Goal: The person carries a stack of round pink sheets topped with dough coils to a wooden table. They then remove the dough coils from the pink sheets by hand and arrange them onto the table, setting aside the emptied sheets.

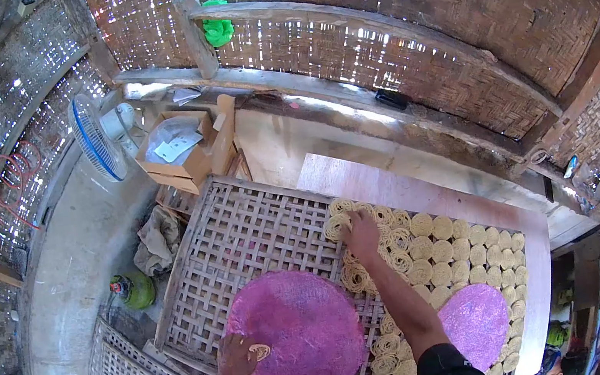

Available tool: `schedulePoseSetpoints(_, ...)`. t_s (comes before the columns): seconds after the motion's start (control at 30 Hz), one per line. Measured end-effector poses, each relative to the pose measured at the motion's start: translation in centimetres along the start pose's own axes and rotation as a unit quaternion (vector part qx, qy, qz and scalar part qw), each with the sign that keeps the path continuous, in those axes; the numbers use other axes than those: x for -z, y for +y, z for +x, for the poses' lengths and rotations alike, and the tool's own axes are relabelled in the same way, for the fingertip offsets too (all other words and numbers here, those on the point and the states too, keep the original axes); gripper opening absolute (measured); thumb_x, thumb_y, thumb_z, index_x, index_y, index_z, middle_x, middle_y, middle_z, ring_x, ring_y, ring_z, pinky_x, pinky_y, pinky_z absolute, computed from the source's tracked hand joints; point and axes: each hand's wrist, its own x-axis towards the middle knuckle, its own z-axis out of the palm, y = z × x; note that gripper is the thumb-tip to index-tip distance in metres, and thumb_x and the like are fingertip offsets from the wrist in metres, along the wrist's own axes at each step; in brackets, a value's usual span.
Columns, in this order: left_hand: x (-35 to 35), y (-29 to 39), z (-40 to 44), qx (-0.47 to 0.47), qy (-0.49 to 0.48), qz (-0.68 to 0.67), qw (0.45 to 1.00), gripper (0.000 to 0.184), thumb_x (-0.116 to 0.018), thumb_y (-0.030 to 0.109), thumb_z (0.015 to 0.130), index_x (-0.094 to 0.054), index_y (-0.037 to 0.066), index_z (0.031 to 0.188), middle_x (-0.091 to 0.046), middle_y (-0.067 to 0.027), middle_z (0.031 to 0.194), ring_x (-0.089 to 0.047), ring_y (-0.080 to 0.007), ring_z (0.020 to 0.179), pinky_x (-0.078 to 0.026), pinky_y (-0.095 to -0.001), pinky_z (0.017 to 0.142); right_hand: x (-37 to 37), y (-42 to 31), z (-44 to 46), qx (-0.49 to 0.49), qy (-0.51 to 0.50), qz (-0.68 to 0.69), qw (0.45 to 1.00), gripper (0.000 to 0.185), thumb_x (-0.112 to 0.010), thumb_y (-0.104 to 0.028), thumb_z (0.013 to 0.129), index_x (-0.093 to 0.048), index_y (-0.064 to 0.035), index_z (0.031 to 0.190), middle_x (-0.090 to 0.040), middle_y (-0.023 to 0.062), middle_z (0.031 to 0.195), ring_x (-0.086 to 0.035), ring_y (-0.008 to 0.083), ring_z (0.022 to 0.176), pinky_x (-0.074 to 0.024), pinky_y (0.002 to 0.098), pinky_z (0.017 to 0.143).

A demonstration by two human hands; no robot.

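Though noodle coils [442, 251] are laid lower right, one unlaid coil [262, 351] is pinched by the left hand [238, 357]; the right hand's [364, 235] closure cannot be told.

1 head-worn view | faces forward, down | close over left hand [238, 358], right hand [361, 236]

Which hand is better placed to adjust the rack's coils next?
Probably the right hand: its fingers are at those coils. The left hand is at the pink disc, with one coil at its fingertips.

Rough pink disc [298, 329], matt wooden lattice tray [242, 225], cardboard box [173, 177]
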Motion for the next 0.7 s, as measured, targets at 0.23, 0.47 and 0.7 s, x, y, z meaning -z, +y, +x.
schedulePoseSetpoints(0.23, 5.1, 0.4, 2.6, -0.006, -0.196, -0.11, 0.974, 0.03, -0.074, 0.034, 0.075, -0.069, 0.009, 0.091, -0.067, -0.0112, 0.083, -0.067, -0.0314, 0.078, -0.053, -0.0464, 0.072, 6.9, -9.4, -11.4, -0.136, -0.464, 0.241, 0.842, 0.048, -0.057, -0.048, 0.093, -0.067, -0.0061, 0.113, -0.07, 0.0138, 0.104, -0.069, 0.0258, 0.091, -0.0514, 0.0432, 0.076)
schedulePoseSetpoints(0.47, 5.8, 9.4, 7.7, -0.069, -0.07, -0.194, 0.976, 0.039, -0.073, 0.031, 0.083, -0.065, 0.009, 0.114, -0.066, -0.0173, 0.11, -0.065, -0.0331, 0.1, -0.051, -0.0454, 0.087, 6.6, -11.7, -17.7, -0.412, -0.485, 0.559, 0.531, 0.052, -0.048, -0.051, 0.098, -0.069, -0.0032, 0.103, -0.07, 0.0097, 0.089, -0.066, 0.0185, 0.078, -0.053, 0.0318, 0.07)
schedulePoseSetpoints(0.7, -3.0, 4.6, 10.1, -0.014, 0.096, -0.096, 0.991, 0.064, -0.073, 0.034, 0.079, -0.054, 0.004, 0.133, -0.047, -0.0187, 0.143, -0.047, -0.0375, 0.127, -0.036, -0.0491, 0.108, 2.3, -4.1, -9.0, -0.277, -0.179, 0.407, 0.852, 0.03, -0.059, -0.016, 0.093, -0.062, 0.0046, 0.114, -0.069, 0.015, 0.1, -0.065, 0.0205, 0.084, -0.0527, 0.033, 0.071)
